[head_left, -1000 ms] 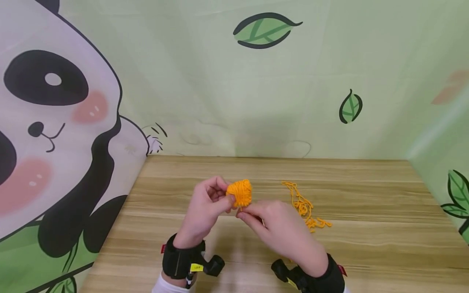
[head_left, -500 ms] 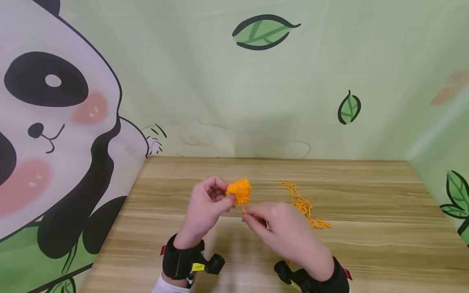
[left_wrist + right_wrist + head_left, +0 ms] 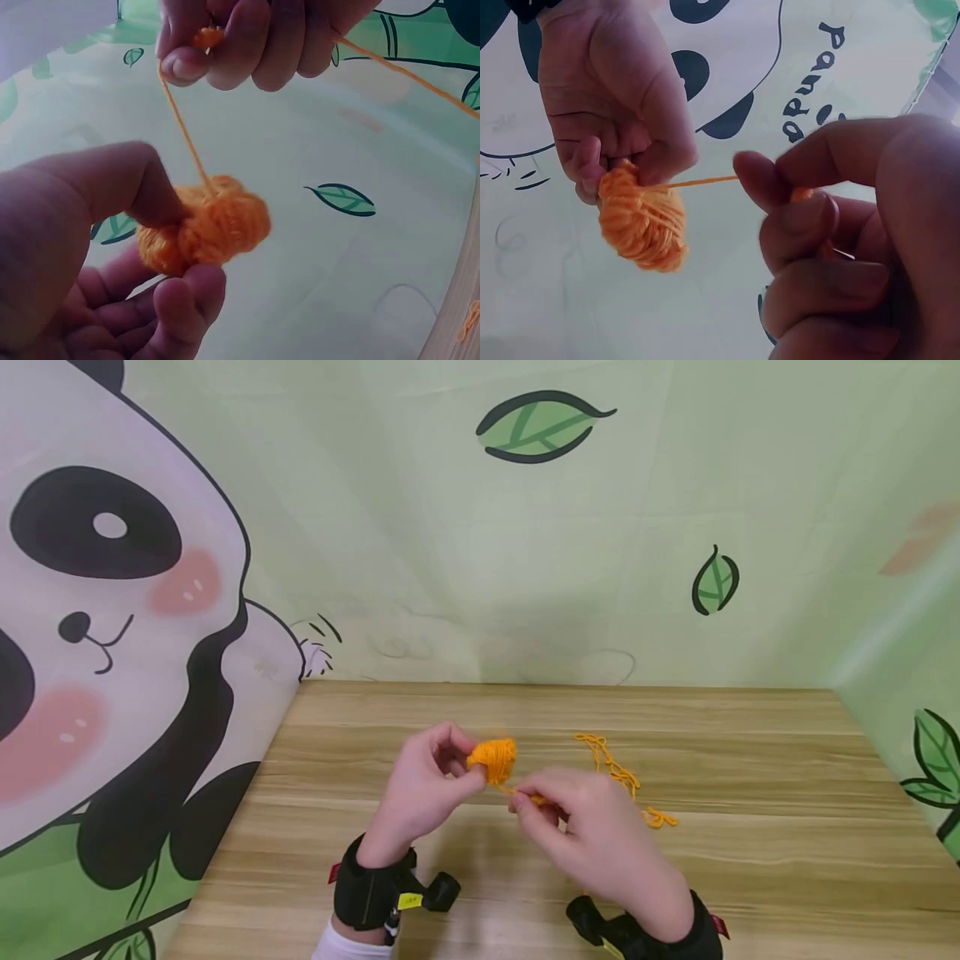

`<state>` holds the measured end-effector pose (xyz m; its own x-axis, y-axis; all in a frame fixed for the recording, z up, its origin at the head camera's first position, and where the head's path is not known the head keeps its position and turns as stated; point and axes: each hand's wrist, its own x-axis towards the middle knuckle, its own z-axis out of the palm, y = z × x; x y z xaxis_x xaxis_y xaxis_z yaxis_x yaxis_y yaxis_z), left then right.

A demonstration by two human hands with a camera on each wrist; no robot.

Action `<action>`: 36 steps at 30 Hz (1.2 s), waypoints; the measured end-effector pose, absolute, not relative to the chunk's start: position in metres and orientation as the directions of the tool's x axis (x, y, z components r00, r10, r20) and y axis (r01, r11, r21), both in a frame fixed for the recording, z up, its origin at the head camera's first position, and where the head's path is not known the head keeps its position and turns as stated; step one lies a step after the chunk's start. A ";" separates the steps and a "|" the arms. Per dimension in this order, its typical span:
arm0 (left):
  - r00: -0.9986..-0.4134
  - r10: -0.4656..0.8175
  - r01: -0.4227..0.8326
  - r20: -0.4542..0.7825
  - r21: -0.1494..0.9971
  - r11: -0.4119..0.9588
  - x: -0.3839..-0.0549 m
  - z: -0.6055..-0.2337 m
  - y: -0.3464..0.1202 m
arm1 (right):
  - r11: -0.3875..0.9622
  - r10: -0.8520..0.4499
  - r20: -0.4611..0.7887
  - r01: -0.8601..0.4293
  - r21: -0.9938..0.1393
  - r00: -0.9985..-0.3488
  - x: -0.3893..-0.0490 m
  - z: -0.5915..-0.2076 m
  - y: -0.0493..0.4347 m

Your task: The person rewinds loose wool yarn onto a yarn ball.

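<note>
Between thumb and fingers my left hand (image 3: 427, 789) pinches a small wound ball of orange yarn (image 3: 495, 760), held above the table. In the left wrist view the yarn ball (image 3: 217, 225) shows its wraps, with the thumb over its top and fingertips below. My right hand (image 3: 588, 827) lies just right of the ball and grips a strand of yarn (image 3: 705, 181) between thumb and curled fingers. That strand (image 3: 184, 131) runs straight from the ball to the right fingertips. A bit of bunched yarn (image 3: 208, 36) pokes out of the right fist, and a tail (image 3: 409, 75) leaves its other side.
Loose tangled yarn (image 3: 611, 764) lies on the wooden table (image 3: 787, 760) behind the right hand, partly hidden by it. A printed panda and leaf backdrop (image 3: 420, 527) rises at the table's back and sides. Each wrist wears a black camera strap (image 3: 375, 885).
My right hand has drawn away to the right and slightly down from the ball, so more strand shows between them. The ball has tilted in the left fingers; some loose yarn is now hidden.
</note>
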<state>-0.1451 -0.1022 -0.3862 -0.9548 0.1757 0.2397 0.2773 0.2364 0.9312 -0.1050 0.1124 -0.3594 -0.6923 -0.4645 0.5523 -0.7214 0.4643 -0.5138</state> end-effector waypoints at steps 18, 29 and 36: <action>-0.790 0.538 0.411 0.294 0.905 0.107 -0.140 -0.389 -0.106 | 0.541 -0.347 0.602 -0.678 -0.498 -0.719 -0.116 -0.362 0.118; -0.738 0.580 0.400 0.344 0.916 -0.034 -0.137 -0.386 -0.108 | 0.593 -0.380 0.492 -0.615 -0.520 -0.783 -0.127 -0.369 0.117; -0.821 0.438 0.286 0.366 0.928 -0.240 -0.138 -0.387 -0.107 | 0.628 -0.466 0.322 -0.564 -0.536 -0.824 -0.132 -0.379 0.106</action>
<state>-0.1382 -0.1073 -0.3868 -0.8210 0.4379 0.3665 0.2861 -0.2399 0.9277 -0.1325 0.1055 -0.3789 -0.8243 -0.4659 0.3216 -0.5641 0.6283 -0.5358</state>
